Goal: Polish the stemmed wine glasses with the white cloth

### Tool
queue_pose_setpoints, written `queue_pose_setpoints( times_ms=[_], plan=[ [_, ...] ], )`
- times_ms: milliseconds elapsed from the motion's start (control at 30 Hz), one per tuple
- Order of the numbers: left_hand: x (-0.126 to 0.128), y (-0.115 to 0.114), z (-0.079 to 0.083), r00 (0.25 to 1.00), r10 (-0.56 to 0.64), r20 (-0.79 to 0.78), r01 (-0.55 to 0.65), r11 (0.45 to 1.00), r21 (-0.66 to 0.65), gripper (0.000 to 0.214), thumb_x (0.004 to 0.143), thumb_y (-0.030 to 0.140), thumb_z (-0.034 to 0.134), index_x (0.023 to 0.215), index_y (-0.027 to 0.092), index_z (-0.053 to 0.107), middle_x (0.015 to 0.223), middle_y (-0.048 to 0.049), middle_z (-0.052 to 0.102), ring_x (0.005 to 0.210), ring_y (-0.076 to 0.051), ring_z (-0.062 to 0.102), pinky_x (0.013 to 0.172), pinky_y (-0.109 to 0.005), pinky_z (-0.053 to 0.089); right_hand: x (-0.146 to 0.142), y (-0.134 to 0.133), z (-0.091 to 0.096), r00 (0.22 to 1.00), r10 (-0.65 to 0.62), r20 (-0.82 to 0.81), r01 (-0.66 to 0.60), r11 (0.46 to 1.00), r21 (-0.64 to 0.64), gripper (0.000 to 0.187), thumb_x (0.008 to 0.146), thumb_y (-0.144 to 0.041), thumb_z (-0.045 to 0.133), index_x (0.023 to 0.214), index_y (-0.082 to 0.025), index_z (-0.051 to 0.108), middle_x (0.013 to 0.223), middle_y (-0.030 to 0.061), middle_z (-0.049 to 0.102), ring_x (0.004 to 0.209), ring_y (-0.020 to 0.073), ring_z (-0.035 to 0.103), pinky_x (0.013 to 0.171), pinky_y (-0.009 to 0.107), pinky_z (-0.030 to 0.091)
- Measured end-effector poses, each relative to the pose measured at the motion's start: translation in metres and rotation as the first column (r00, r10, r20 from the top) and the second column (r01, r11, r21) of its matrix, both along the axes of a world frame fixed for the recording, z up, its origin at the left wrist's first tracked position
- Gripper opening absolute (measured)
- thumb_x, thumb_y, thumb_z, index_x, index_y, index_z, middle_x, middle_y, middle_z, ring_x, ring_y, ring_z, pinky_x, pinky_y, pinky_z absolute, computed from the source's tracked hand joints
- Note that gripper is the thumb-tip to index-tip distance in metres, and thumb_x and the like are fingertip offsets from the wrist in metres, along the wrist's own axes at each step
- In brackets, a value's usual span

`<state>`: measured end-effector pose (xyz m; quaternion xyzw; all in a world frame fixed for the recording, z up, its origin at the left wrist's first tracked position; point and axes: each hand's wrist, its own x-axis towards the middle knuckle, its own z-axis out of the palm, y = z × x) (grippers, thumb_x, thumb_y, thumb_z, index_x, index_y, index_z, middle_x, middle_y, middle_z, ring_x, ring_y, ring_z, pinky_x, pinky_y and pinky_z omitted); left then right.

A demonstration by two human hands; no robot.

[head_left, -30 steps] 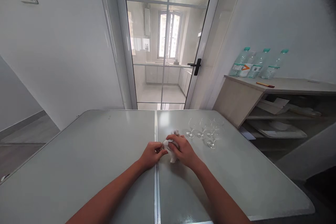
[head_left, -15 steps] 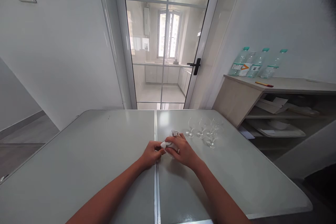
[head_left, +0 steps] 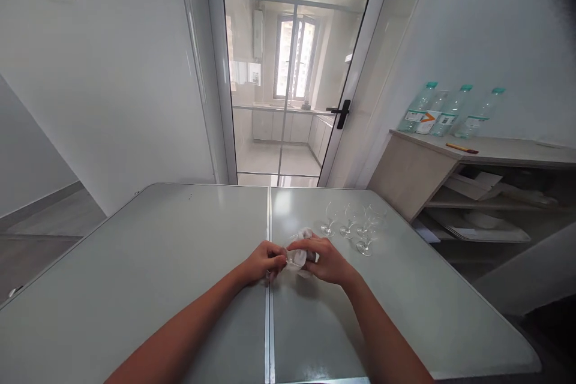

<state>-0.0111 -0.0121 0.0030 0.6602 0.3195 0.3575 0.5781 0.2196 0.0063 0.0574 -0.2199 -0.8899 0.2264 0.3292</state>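
Note:
Over the table's middle seam, my left hand [head_left: 264, 262] pinches the stem end of a clear stemmed glass [head_left: 293, 260], which lies tilted sideways with its bowl to the right. My right hand [head_left: 328, 259] is wrapped around the bowl end with a crumpled white cloth [head_left: 306, 233]. Part of the white cloth shows at the bowl; whether it is inside or behind the glass is hard to tell. My right fingers partly hide both. Just beyond my right hand, several clear stemmed glasses [head_left: 364, 247] stand upright in a group.
The grey-green table [head_left: 180, 288] has a metal strip down its middle. On the right, a shelf unit [head_left: 423, 168] carries several plastic bottles [head_left: 445, 114] and a brush-like stick [head_left: 461, 148], with papers and trays below. A glass door [head_left: 288, 90] stands behind the table.
The glass has turned, so its bowl now shows between my hands. My right hand has shifted slightly right and its fingers have loosened over the cloth. The camera view has tilted a little.

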Motion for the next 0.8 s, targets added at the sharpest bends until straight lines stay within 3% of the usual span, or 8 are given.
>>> queue_pose_setpoints(
  times_ms=[67,133,267,400,533,600,700,800],
  plan=[
    [-0.001,0.0,-0.002,0.993,-0.108,0.054,0.113,0.986,-0.12,0.06,0.086,0.07,0.054,0.06,0.016,0.052,0.043,0.0024,0.045,0.036,-0.01,0.043,0.042,-0.024,0.036,-0.002,0.001,-0.002,0.994,-0.031,-0.103,0.032,0.999,0.008,0.031,0.081,-0.012,0.061,0.107,-0.027,0.069,0.085,-0.0001,0.074,0.072,0.0178,0.059,0.079,0.034,0.045],
    [0.001,-0.001,-0.004,0.993,-0.102,0.055,0.108,0.988,-0.112,0.061,0.085,0.071,0.054,0.058,0.017,0.05,0.042,0.0025,0.045,0.035,-0.01,0.043,0.041,-0.023,0.036,-0.008,-0.001,-0.003,0.983,-0.071,-0.167,0.071,0.997,-0.003,0.027,0.082,-0.012,0.057,0.101,-0.026,0.07,0.085,0.0001,0.074,0.072,0.0177,0.059,0.08,0.034,0.045],
    [0.009,-0.005,-0.004,0.989,0.143,-0.049,-0.132,0.975,0.176,0.053,0.085,0.062,0.061,0.064,0.014,0.056,0.053,0.0014,0.052,0.043,-0.01,0.047,0.044,-0.021,0.036,-0.026,-0.007,-0.003,0.977,-0.202,-0.066,0.199,0.979,-0.044,0.029,0.075,-0.009,0.059,0.097,-0.025,0.07,0.088,-0.0004,0.075,0.07,0.0168,0.056,0.08,0.034,0.042],
    [0.016,-0.008,-0.001,0.972,0.218,-0.093,-0.173,0.922,0.347,0.05,0.088,0.058,0.06,0.064,0.014,0.056,0.057,0.0007,0.053,0.051,-0.01,0.048,0.051,-0.021,0.038,-0.031,-0.009,-0.006,0.964,-0.25,-0.089,0.244,0.967,-0.068,0.018,0.069,-0.012,0.067,0.082,-0.025,0.068,0.08,-0.0007,0.073,0.071,0.0178,0.055,0.075,0.032,0.042],
    [0.012,-0.006,-0.001,0.999,0.04,-0.001,-0.04,0.997,0.06,0.061,0.082,0.07,0.059,0.058,0.015,0.051,0.049,0.0002,0.051,0.044,-0.011,0.048,0.045,-0.022,0.034,-0.024,-0.007,-0.015,0.924,-0.207,-0.323,0.146,0.968,-0.202,0.008,0.073,-0.021,0.071,0.078,-0.023,0.065,0.072,-0.0006,0.066,0.067,0.0168,0.054,0.066,0.029,0.042],
    [0.009,-0.006,0.0,0.993,-0.08,0.088,0.086,0.994,-0.07,0.065,0.08,0.077,0.056,0.057,0.016,0.05,0.045,0.0009,0.048,0.039,-0.011,0.045,0.044,-0.024,0.036,-0.021,-0.007,-0.018,0.854,-0.219,-0.471,0.097,0.958,-0.268,0.004,0.08,-0.025,0.065,0.083,-0.023,0.064,0.072,-0.0009,0.062,0.064,0.0156,0.052,0.062,0.028,0.041],
    [0.007,-0.005,0.0,0.972,-0.142,0.186,0.164,0.981,-0.108,0.067,0.079,0.079,0.054,0.057,0.016,0.05,0.043,0.0016,0.046,0.038,-0.01,0.043,0.049,-0.027,0.043,-0.021,-0.008,-0.018,0.775,-0.25,-0.581,0.082,0.951,-0.299,0.013,0.086,-0.03,0.062,0.096,-0.023,0.065,0.087,0.002,0.064,0.078,0.0184,0.057,0.072,0.03,0.045],
    [0.008,-0.002,-0.001,0.97,-0.066,0.235,0.086,0.994,-0.075,0.068,0.079,0.08,0.054,0.056,0.016,0.05,0.041,0.0013,0.046,0.041,-0.012,0.047,0.053,-0.028,0.046,-0.03,-0.012,-0.012,0.814,-0.222,-0.536,0.007,0.928,-0.373,0.027,0.087,-0.034,0.065,0.112,-0.024,0.065,0.104,0.0038,0.064,0.094,0.0216,0.059,0.084,0.033,0.047]
  ],
)
